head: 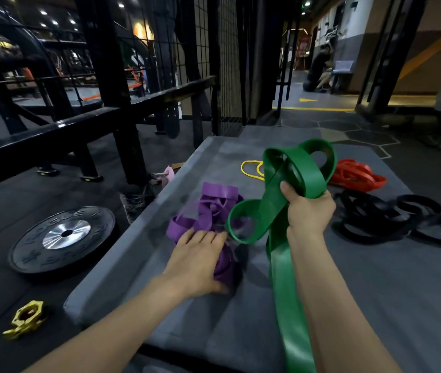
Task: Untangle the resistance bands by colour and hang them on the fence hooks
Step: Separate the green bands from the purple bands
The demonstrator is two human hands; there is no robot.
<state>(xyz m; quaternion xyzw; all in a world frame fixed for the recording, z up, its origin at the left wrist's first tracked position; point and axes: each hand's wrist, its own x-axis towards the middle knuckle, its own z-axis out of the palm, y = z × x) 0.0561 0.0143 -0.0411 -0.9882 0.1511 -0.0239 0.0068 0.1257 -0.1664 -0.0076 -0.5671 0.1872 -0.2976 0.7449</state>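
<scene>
bands [359, 175] in colour heaps strew grey mat [375, 278] beside fence [160, 49].

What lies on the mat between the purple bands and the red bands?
In the head view, the green band, gripped and raised by the right hand, crosses that stretch; a yellow band lies behind it on the mat.

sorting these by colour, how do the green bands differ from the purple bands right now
The green bands are lifted off the mat, held in the grip of the right hand, with a tail hanging down; the purple bands lie heaped on the mat under the left hand. The green loops look wider and more open, the purple ones bunched and tangled. Both are flat looped bands, neither yet hung.
</scene>
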